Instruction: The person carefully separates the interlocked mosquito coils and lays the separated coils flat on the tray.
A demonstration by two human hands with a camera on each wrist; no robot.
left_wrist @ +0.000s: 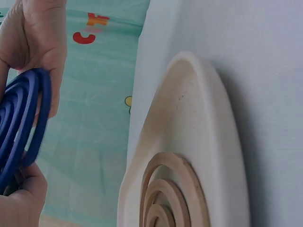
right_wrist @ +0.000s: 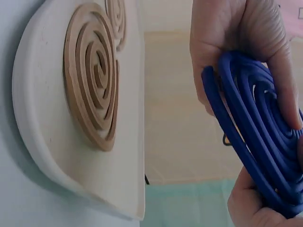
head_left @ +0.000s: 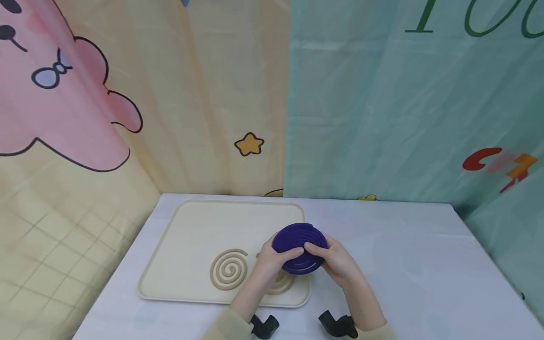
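A dark blue mosquito coil point(head_left: 299, 232), tightly wound in a round spiral, is held up over the front right corner of the tray. My left hand point(head_left: 270, 260) grips its left edge, with the thumb lying across the face. On the opposite edge my right hand point(head_left: 340, 264) pinches it, thumb on top and fingers beneath. Both thumbs come close together near the middle. Seen from the right wrist, the outer end of the blue coil point(right_wrist: 246, 111) stands slightly apart from the inner turns.
A cream tray point(head_left: 187, 231) lies on the white-covered table point(head_left: 403, 264). On it rest two tan spiral coils, a left coil point(head_left: 214, 271) and a right coil point(head_left: 281, 287) partly hidden by my left hand. Black devices point(head_left: 264, 327) sit at both wrists. Printed curtains point(head_left: 204, 94) hang behind.
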